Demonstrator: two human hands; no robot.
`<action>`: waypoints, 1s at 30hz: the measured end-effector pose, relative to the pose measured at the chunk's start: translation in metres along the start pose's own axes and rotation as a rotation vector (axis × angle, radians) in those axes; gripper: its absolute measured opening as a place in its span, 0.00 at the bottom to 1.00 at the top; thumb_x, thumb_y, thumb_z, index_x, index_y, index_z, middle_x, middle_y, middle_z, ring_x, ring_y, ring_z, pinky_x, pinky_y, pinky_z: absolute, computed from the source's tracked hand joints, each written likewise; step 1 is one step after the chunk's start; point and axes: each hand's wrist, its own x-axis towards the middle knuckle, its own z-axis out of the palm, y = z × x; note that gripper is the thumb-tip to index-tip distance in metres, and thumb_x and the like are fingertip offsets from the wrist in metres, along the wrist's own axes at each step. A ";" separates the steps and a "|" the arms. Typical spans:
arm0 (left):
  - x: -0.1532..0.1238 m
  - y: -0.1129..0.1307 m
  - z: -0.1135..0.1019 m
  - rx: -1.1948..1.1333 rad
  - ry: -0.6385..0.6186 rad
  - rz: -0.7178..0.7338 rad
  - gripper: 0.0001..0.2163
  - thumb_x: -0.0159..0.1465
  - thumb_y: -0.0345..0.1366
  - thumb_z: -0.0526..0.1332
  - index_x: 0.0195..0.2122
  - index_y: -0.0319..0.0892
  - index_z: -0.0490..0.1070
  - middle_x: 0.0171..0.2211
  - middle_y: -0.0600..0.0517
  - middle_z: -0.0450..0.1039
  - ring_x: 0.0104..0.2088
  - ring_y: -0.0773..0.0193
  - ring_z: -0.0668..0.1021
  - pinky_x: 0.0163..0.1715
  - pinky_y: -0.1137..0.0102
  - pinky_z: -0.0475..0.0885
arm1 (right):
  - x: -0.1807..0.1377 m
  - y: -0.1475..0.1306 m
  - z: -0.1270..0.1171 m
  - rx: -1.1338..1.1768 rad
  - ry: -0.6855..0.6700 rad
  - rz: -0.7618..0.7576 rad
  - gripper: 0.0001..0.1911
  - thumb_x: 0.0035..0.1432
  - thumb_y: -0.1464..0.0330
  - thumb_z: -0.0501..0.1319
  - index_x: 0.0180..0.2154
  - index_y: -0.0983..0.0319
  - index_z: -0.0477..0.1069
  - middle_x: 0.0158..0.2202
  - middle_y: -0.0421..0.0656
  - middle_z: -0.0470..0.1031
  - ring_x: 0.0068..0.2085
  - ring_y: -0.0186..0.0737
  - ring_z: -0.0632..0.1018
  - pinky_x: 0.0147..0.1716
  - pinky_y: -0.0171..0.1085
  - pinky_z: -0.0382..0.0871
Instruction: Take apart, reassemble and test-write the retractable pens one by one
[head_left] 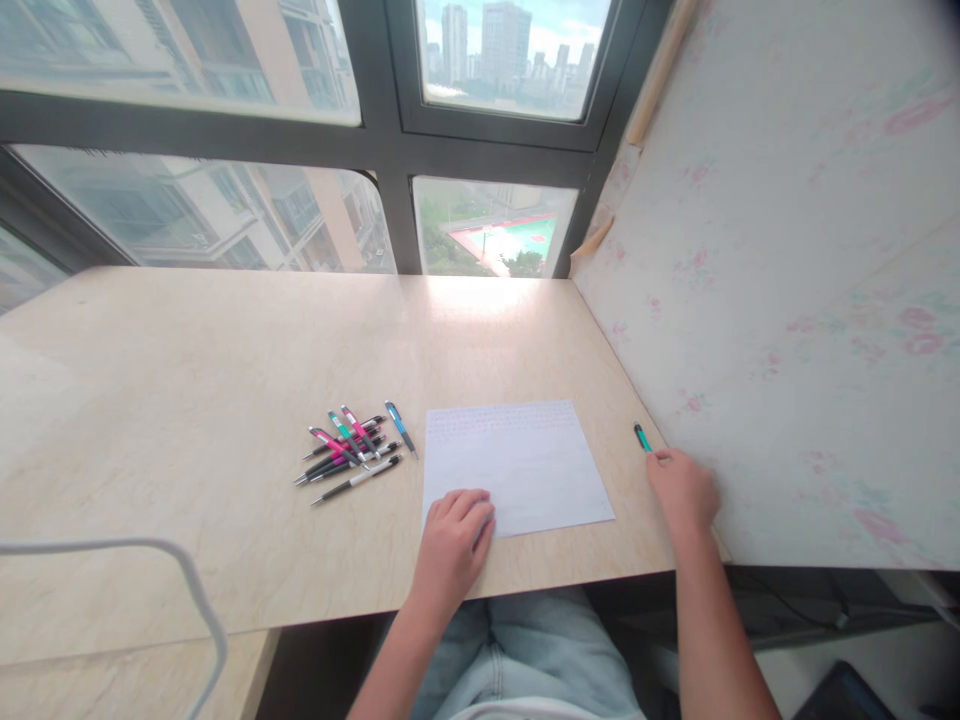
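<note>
My left hand (459, 525) lies on the lower left corner of a white sheet of paper (525, 470), its fingers slightly bent and holding nothing. Lines of small handwriting run across the top of the sheet. At the right side of the table, close to the wall, my right hand (684, 490) is closed on a green pen (643, 438). Only the pen's dark end and part of its green barrel show past the fingers. Left of the paper is a loose pile of click pens (349, 445) in pink, green, black and white. A blue pen (400, 430) lies between pile and sheet.
The pale wooden tabletop (225, 350) reaches back to a dark window frame (480, 160). A flower-patterned wall (787, 300) borders it on the right. At the lower left a white curved rod or cable (176, 555) crosses the view.
</note>
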 end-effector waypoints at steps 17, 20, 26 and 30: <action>-0.001 -0.001 0.001 -0.012 0.005 -0.003 0.07 0.65 0.31 0.56 0.39 0.46 0.73 0.44 0.47 0.76 0.45 0.55 0.75 0.43 0.58 0.70 | 0.001 -0.009 0.010 0.019 0.227 0.216 0.17 0.58 0.63 0.57 0.44 0.61 0.80 0.31 0.56 0.79 0.34 0.55 0.79 0.28 0.43 0.64; -0.001 -0.001 0.001 -0.013 -0.002 -0.009 0.07 0.65 0.31 0.56 0.39 0.45 0.73 0.44 0.47 0.76 0.45 0.54 0.75 0.43 0.58 0.70 | -0.001 -0.013 0.012 0.036 0.275 0.255 0.17 0.58 0.62 0.57 0.45 0.59 0.79 0.32 0.56 0.79 0.35 0.56 0.79 0.28 0.43 0.63; -0.001 0.000 0.000 -0.022 0.006 0.003 0.07 0.65 0.31 0.56 0.40 0.46 0.73 0.44 0.46 0.76 0.45 0.54 0.75 0.43 0.58 0.70 | -0.001 -0.015 0.013 0.054 0.280 0.265 0.18 0.60 0.63 0.55 0.45 0.59 0.79 0.34 0.58 0.79 0.34 0.55 0.78 0.29 0.43 0.63; -0.002 0.000 0.000 -0.034 0.000 -0.005 0.07 0.65 0.30 0.56 0.39 0.46 0.73 0.44 0.47 0.76 0.45 0.54 0.74 0.44 0.58 0.69 | 0.000 -0.014 0.016 0.066 0.319 0.276 0.17 0.59 0.63 0.55 0.44 0.59 0.79 0.33 0.57 0.79 0.33 0.54 0.78 0.28 0.42 0.62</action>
